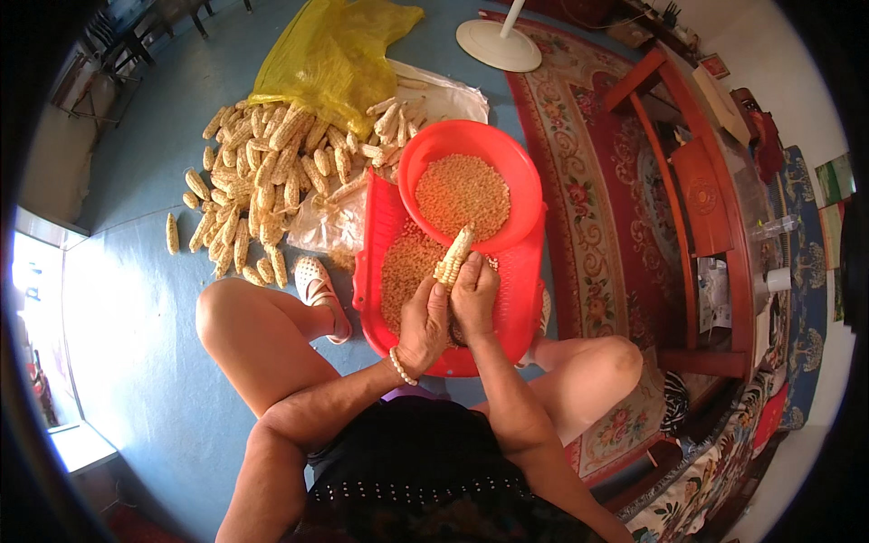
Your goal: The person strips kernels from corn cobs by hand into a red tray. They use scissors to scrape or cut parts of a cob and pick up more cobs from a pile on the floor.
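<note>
My left hand [422, 324] is closed around the lower part of a corn cob [455, 258], which points up and away from me. Against the cob's right side presses my right hand [475, 295], thumb near the kernels. The cob's tip looks mostly bare, and pale kernels remain lower down. Beneath both hands lies a red plastic basket [519, 319] with loose corn kernels [407, 271] in it. A round red plastic basin [526, 163] holding more kernels rests on the basket's far part.
Many dried corn cobs [265, 170] are heaped at the left, by a yellow mesh sack [326, 61] and a plastic sheet [333, 224]. Paler cobs [390, 122] lie behind the basin. A white stand base [499, 46], a patterned rug [590, 224] and a wooden table [733, 271] are beyond.
</note>
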Demonstrator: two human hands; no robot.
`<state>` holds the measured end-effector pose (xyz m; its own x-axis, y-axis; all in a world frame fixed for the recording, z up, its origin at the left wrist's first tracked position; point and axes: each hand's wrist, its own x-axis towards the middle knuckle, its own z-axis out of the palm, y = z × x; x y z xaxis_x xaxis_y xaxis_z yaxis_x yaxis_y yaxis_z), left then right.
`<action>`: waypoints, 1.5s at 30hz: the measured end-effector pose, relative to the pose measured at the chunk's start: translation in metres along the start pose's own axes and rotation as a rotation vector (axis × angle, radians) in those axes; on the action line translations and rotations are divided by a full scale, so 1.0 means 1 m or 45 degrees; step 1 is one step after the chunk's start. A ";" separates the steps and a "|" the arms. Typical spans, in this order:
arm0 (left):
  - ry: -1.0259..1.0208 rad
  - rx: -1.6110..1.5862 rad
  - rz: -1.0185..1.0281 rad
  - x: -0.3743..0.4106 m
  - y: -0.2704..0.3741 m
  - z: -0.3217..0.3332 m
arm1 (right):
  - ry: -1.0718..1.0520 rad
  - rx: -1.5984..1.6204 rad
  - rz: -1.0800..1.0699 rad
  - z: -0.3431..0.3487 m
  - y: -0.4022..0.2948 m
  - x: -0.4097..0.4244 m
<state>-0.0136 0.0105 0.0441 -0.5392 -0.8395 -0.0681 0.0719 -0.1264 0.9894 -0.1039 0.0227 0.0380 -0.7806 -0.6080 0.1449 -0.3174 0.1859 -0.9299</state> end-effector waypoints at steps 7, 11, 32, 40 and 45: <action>-0.051 -0.201 -0.239 -0.003 -0.004 -0.003 | 0.034 -0.100 -0.119 -0.002 0.015 -0.002; 0.011 -0.196 -0.360 0.001 -0.001 -0.006 | 0.018 -0.031 -0.109 -0.004 0.018 -0.004; -0.067 -0.238 -0.454 0.007 0.003 -0.015 | -0.138 -0.027 -0.091 -0.002 0.031 -0.015; -0.012 0.052 -0.042 0.012 -0.017 -0.015 | -0.053 0.055 0.083 -0.011 0.029 -0.006; -0.057 0.122 0.218 0.010 -0.012 -0.006 | -0.027 -0.061 -0.052 -0.009 -0.007 -0.013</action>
<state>-0.0151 0.0006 0.0305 -0.5628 -0.8198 0.1060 0.0870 0.0688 0.9938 -0.0964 0.0365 0.0455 -0.7549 -0.6322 0.1747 -0.3747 0.1970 -0.9060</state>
